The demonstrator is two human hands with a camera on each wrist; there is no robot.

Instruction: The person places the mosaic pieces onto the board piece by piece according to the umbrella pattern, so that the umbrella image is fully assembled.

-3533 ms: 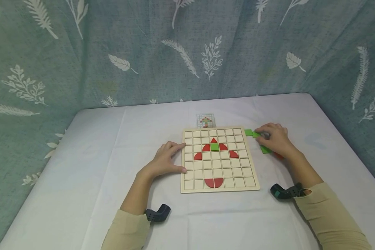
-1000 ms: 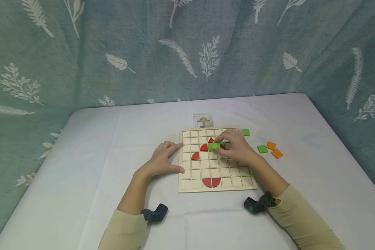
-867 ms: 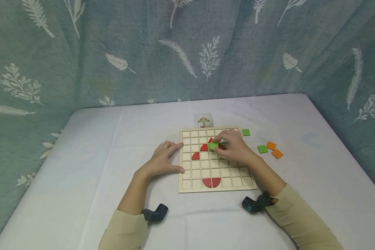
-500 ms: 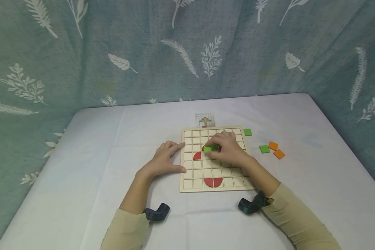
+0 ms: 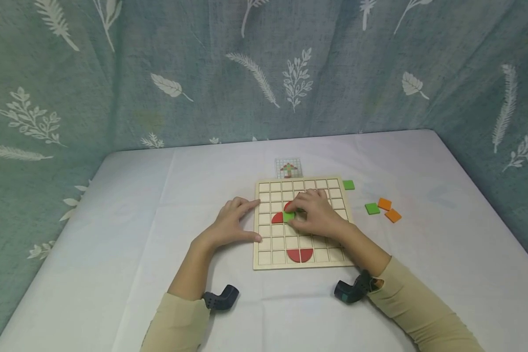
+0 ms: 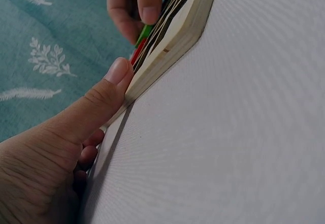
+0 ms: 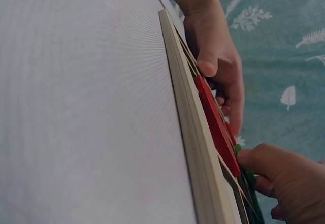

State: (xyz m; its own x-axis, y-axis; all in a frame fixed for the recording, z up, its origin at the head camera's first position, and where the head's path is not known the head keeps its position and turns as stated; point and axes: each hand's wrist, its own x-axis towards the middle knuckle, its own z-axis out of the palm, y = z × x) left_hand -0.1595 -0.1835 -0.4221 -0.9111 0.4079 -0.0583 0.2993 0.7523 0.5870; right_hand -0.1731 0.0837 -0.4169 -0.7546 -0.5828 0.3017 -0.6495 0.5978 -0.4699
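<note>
We see a leaf-patterned curtain (image 5: 264, 73) behind a white-covered desk (image 5: 92, 269). On the desk lies a gridded board (image 5: 278, 243). The left hand (image 5: 231, 225) has its grip released, thumb and forefinger stretched against the board's left edge; the right hand (image 5: 314, 212) reaches over the board, its grip pinching a tile. Just past the far edge we see a patterned card (image 5: 288, 167). The pinched green tile (image 5: 288, 216) is at the cell just right of a red quarter-round (image 5: 277, 218); we cannot tell whether it sits flat. Right of the board lie two orange tiles (image 5: 393, 215).
</note>
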